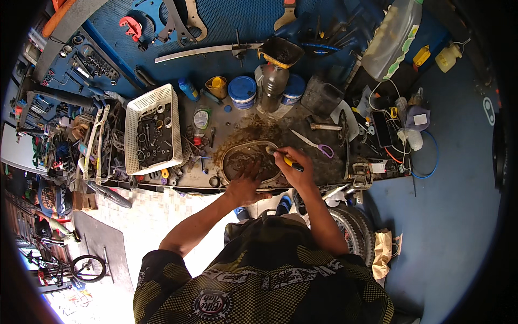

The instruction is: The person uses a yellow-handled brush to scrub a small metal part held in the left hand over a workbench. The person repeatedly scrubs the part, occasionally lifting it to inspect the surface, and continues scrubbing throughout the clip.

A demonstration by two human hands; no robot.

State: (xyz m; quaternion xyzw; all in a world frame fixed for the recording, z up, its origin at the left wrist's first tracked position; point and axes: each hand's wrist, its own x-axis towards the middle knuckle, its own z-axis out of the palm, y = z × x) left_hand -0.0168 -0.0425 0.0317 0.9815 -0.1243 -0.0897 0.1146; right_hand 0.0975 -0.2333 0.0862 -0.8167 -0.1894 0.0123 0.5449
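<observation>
An oval basin [223, 168] with dark, dirty liquid in it stands at the front of the workbench, in a brown stained patch. My left hand [244, 186] reaches over its near rim, fingers stretched down into the basin and thumb out to the side; whatever lies under the fingertips is hidden in the murk. At the basin's right rim, my right hand [297, 167] is closed round a brush with a yellow-and-black handle [293, 164]. The brush's small tan head points left, over the rim.
Left of the basin are a white perforated basket [129, 135] of metal parts and a green-labelled bottle [202, 117]. Blue tubs [242, 93] and a dark bottle with a funnel [271, 89] stand behind. Purple-handled scissors [325, 150] lie right; a vise [361, 175] sits at the bench edge.
</observation>
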